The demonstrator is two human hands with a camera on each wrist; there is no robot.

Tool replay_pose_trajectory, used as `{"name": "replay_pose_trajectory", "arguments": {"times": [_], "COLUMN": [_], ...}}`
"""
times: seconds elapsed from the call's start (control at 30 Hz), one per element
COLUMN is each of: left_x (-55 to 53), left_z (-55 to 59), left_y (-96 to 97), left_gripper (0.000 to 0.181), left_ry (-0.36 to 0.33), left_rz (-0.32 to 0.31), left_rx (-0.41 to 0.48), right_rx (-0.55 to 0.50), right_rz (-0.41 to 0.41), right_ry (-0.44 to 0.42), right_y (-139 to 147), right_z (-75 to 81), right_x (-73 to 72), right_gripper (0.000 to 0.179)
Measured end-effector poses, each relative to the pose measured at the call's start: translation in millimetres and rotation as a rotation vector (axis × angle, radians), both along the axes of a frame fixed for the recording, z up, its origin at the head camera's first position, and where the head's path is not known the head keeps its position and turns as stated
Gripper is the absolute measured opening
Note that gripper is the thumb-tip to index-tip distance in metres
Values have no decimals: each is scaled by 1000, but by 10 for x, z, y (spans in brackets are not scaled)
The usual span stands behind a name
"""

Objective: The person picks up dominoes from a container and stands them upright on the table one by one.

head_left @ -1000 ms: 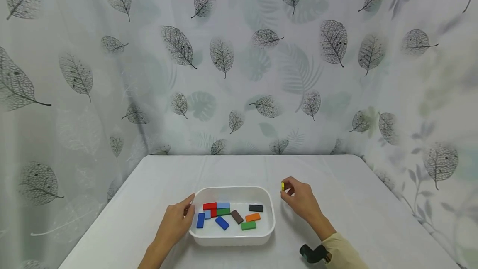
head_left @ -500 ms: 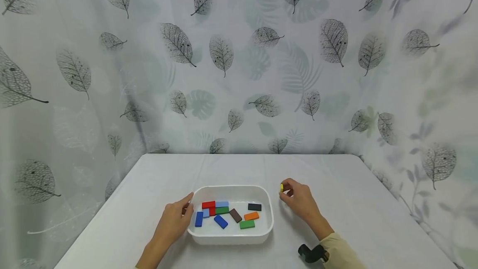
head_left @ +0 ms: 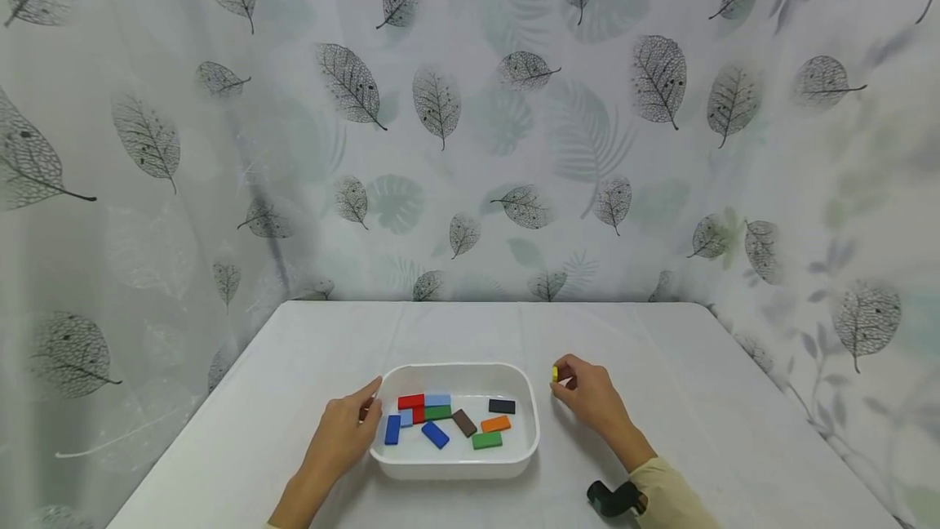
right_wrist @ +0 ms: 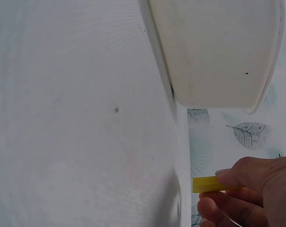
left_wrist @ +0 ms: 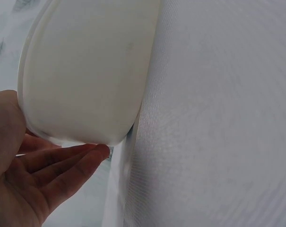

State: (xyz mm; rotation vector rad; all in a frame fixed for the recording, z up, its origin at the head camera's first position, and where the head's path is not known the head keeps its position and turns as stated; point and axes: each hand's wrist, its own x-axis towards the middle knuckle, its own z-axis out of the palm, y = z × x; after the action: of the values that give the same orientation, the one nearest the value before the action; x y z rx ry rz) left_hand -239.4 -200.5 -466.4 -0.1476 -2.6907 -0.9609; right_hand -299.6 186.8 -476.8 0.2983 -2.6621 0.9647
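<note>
A white plastic tub [head_left: 454,470] stands on the table with several small coloured blocks inside. Against its left end lies my left hand [head_left: 339,429], fingers extended and touching the outer wall; in the left wrist view the fingertips [left_wrist: 102,150] meet the tub's end low down. To the right of the tub, over the table, my right hand [head_left: 593,398] pinches a small yellow block [head_left: 555,375] between thumb and fingers. One end of that flat, domino-like block sticks out past the thumb in the right wrist view.
In the tub lie red [head_left: 411,402], light blue [head_left: 437,400], dark blue [head_left: 436,434], green [head_left: 487,440], brown [head_left: 464,423], orange [head_left: 495,424] and black [head_left: 503,406] blocks. A white cloth covers the table [head_left: 631,333]. A leaf-patterned curtain [head_left: 470,145] hangs behind.
My right hand has lowered very slightly with the yellow block still pinched. The left hand stays at the tub's end, and the blocks inside lie as before.
</note>
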Motion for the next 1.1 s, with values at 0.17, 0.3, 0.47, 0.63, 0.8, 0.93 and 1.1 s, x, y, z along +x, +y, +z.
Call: {"name": "replay_pose_trajectory", "arguments": {"times": [0.17,0.3,0.47,0.63,0.8,0.93,1.1], "left_x": [-1,-4,3,2,3,8,16], "left_z": [-5,-15,-12,-2,-5,-2,16], "left_y": [4,7,10,6,6,11,9], "left_gripper": [41,41,41,41,41,42,42], "left_ry": [11,23,17,6,10,10,7], "left_rz": [3,0,-2,-1,-2,-2,0], "left_rx": [0,1,8,9,9,5,4], "right_rx": [7,2,-1,6,23,19,14], "right_rz": [5,9,9,3,1,5,-3], "right_ry": [-11,-32,-65,-85,-84,-84,-122], "right_y": [25,36,37,31,31,29,37], "right_z": [-18,-37,-35,-18,-29,-40,-34], "right_x": [-11,-12,-14,-14,-17,-23,-32], "right_gripper": [21,21,21,20,21,25,34]}}
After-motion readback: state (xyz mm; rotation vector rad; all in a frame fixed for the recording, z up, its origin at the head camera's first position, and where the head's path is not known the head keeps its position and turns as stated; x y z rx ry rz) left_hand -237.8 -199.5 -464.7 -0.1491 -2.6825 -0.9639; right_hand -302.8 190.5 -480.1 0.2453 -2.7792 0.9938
